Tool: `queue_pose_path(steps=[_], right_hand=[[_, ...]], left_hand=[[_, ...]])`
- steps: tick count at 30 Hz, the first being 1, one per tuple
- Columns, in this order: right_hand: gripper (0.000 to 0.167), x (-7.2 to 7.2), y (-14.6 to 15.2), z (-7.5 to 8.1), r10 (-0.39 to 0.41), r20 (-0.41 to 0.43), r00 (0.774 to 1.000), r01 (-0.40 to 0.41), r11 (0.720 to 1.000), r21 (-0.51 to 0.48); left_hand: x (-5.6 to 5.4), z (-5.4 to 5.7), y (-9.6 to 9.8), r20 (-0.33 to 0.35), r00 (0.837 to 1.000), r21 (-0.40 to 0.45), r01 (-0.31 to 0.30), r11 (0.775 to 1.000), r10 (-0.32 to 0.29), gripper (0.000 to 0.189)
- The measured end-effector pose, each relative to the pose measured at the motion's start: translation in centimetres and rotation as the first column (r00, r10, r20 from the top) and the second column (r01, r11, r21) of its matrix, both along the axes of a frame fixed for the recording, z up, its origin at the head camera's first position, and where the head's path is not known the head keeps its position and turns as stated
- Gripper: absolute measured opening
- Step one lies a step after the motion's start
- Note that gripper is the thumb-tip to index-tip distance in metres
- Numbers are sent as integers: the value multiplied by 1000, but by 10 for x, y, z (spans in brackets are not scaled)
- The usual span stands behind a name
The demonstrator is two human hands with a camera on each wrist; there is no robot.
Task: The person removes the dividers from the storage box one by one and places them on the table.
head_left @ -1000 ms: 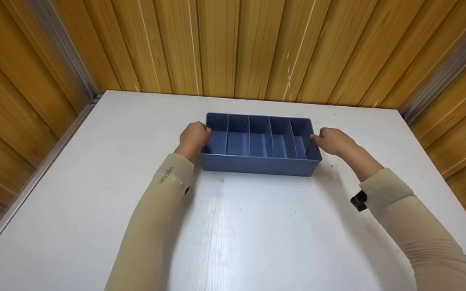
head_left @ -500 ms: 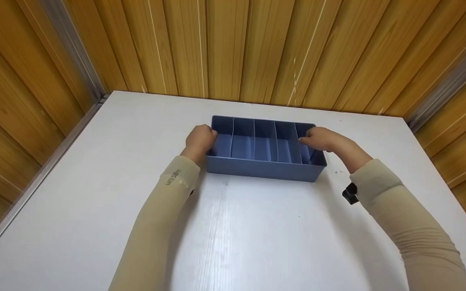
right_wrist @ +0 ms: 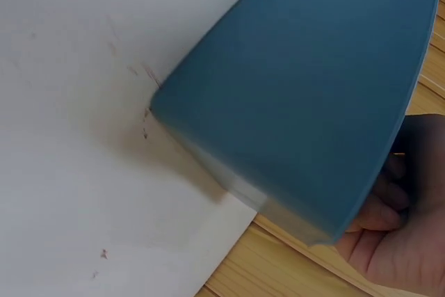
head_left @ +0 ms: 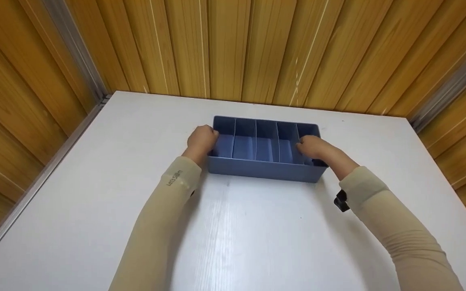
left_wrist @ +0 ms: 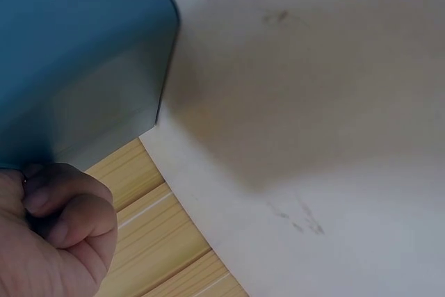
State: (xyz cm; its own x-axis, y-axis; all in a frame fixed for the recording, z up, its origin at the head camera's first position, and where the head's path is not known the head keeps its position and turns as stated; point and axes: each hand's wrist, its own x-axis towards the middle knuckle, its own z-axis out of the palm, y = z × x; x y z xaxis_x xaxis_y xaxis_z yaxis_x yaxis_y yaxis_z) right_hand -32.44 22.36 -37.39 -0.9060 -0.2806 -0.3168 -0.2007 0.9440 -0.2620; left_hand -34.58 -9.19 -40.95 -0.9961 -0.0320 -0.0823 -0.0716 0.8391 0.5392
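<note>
A blue plastic divider box [head_left: 263, 169], long and open-topped, sits toward the back of the white table, with thin upright dividers splitting it into several bare compartments. My left hand [head_left: 201, 141] grips its left end wall at the rim, fingers curled, as the left wrist view also shows beside the box's corner [left_wrist: 90, 26]. Over the rightmost compartment, my right hand [head_left: 314, 147] pinches the top of the rightmost divider [head_left: 297, 131] between thumb and fingers. In the right wrist view those curled fingers [right_wrist: 379, 210] lie partly hidden behind the box's wall [right_wrist: 299, 88].
Wood-grain panels [head_left: 225, 48] rise behind the white table [head_left: 249, 234] and at both sides, with metal frame posts [head_left: 75, 44] at the corners. Small dark marks [left_wrist: 299, 220] dot the tabletop. Beige sleeves cover both forearms; a black device [head_left: 341, 201] hangs under the right wrist.
My right hand has left the box's right end wall and moved inward to the rightmost divider. The left hand keeps its grip on the left end; the view has shifted slightly.
</note>
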Motion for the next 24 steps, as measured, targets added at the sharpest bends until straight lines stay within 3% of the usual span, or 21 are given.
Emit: queue_pose_path(steps=[8,15,24], right_hand=[[48,3,2,-3,-17,-13,1000,17,1000,-8],[50,3,2,-4,-12,-12,1000,12,1000,9],[48,0,4,-1,5,-26,1000,-4,1000,12]], left_hand=[[1,1,1,2,1000,-13,-3,1000,3,33],[3,0,4,-19,1000,-72,-18,997,17,32],[2,3,4,-17,999,-67,-30,997,29,32]])
